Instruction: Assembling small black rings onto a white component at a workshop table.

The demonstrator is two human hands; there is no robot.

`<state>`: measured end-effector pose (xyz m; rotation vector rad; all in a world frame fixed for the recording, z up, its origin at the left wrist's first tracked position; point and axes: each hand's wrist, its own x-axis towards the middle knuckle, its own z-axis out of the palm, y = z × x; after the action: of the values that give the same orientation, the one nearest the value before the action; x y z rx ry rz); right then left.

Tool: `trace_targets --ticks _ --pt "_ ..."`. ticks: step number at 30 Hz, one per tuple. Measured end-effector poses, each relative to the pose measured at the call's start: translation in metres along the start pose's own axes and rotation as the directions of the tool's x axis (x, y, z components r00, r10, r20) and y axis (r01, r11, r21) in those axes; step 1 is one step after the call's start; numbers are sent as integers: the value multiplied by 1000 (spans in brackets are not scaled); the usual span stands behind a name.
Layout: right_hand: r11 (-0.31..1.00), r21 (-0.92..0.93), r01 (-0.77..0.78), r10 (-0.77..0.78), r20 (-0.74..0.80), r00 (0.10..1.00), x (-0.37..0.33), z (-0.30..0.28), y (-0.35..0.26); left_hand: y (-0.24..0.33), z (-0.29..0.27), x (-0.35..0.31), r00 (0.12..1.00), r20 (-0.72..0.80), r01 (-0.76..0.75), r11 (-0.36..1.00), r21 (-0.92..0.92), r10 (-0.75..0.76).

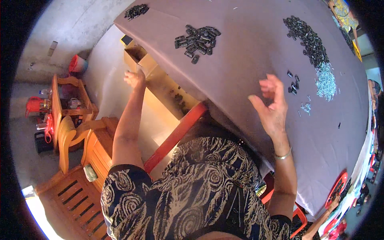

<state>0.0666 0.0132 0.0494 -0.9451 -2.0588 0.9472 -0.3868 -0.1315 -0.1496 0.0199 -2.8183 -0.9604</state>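
My left hand (135,79) is held out over the edge of an open cardboard box (158,105), its fingers loosely bent and apart, with nothing visible in them. Dark parts (180,100) lie inside the box. Above the cloth-covered table (236,76) my right hand (273,106) hovers, thumb spread away from curled fingers, holding nothing. To its right lies a small group of black plastic pieces (294,85), beside a few small silvery screw-like pieces (306,108). Ahead is a heap of black plastic pieces (197,40).
A long black heap (306,40) and a silvery pile (326,82) lie at the right; another black heap (136,12) sits at the far left corner. A red bar (176,134) runs beside the box. Wooden furniture (80,196) stands left, a red tray (338,188) right.
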Motion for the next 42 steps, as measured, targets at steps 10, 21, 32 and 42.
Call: trace_targets --ticks 10,21,32,42 --pt "946 -181 268 -257 83 963 105 60 10 -300 85 -3 582 797 -714 571 405 163" --pt "831 -393 394 -354 173 919 166 130 14 -217 103 -136 426 723 401 830 388 -544" --pt "768 -169 618 -552 315 772 174 198 -17 -196 53 -141 488 855 631 748 -207 -174" --pt "748 -57 662 -596 384 706 139 224 -40 -165 -8 -145 499 863 582 709 -397 74"
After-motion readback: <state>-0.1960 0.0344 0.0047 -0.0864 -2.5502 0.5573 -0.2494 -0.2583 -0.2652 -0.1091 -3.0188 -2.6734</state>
